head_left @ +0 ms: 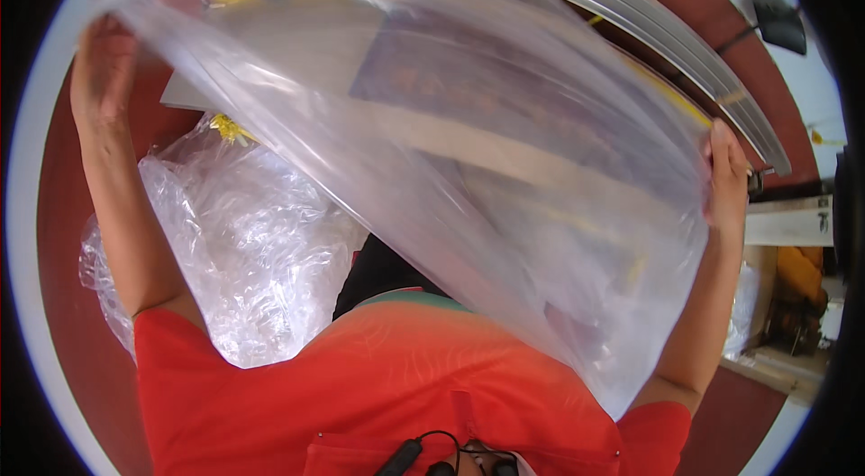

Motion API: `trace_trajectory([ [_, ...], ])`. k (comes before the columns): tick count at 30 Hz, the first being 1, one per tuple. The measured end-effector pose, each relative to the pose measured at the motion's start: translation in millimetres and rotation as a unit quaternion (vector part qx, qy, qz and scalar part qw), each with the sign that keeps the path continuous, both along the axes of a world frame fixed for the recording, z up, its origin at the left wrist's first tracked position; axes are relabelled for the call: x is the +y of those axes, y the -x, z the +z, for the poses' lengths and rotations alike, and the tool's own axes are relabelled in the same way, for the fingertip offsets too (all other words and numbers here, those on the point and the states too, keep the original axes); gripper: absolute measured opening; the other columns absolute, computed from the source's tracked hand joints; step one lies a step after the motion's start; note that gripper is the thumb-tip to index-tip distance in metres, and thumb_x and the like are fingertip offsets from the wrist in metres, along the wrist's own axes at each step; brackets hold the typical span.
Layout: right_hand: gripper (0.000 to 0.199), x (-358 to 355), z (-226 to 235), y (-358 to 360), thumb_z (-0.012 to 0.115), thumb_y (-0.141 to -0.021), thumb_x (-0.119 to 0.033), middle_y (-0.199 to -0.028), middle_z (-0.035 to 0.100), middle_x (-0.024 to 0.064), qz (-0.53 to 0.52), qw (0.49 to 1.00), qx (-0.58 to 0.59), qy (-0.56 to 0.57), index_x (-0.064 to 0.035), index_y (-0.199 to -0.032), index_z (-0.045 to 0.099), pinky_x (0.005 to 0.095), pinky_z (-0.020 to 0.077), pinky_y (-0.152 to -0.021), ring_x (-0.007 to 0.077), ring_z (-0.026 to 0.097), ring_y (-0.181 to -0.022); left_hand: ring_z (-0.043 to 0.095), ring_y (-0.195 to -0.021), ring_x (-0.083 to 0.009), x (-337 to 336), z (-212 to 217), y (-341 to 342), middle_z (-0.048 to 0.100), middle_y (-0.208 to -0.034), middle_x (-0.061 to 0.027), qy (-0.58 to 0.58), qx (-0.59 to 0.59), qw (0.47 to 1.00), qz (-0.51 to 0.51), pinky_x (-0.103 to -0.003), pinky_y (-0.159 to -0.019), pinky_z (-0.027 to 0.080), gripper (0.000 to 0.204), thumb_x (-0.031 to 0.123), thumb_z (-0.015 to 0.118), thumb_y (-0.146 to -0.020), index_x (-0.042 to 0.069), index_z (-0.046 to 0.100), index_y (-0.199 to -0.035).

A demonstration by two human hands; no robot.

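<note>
A large clear plastic sheet or bag [505,179] stretches across the view between my raised, spread arms. At the far left my left hand [106,71] is closed at the sheet's upper corner, its fingertips partly smeared by motion. On the right my right hand [723,165] grips the sheet's right edge with bent fingers. Through the film a pale work surface shows, with a bluish-purple rectangular area [505,89] on it; the film blurs what it is.
A heap of crumpled clear plastic [261,233] lies at lower left, with a yellow tied bundle [230,127] above it. A curved-looking metal rail [649,26] runs along the far side. Shelving with assorted items [793,296] stands at right. The floor [63,296] is dark red.
</note>
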State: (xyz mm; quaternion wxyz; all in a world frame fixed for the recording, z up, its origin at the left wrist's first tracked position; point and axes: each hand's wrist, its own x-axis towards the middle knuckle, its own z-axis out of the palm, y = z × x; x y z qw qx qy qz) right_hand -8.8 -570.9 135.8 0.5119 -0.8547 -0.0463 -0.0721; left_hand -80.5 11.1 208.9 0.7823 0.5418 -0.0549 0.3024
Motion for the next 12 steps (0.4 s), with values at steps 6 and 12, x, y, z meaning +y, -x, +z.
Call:
trace_trajectory([
  [6, 0.028, 45, -76, -75, 0.047, -0.082, -0.027, -0.050, 0.043, 0.0016, -0.028, 0.964, -0.154, 0.217, -0.0060, -0.063, 0.046, 0.0257, 0.0302, -0.041, 0.0150, 0.035, -0.040, 0.041, -0.054, -0.0017, -25, -84, -42, 0.053, -0.078, 0.0027, -0.161, 0.211, 0.950, 0.167, -0.013, -0.045, 0.029, 0.023, 0.025, 0.052, -0.077, 0.010, 0.053, -0.095],
  [12, 0.022, 57, -122, -69, 0.049, -0.081, -0.022, -0.075, 0.057, 0.0173, -0.012, 0.910, -0.128, 0.393, -0.0056, -0.094, 0.056, 0.0267, 0.0425, -0.060, 0.0217, 0.058, -0.066, 0.051, -0.053, -0.0194, 86, -190, -30, 0.056, -0.056, -0.0062, -0.544, 0.403, 0.695, 0.244, -0.029, -0.051, 0.039, 0.024, 0.029, 0.060, -0.070, 0.006, 0.057, -0.062],
])
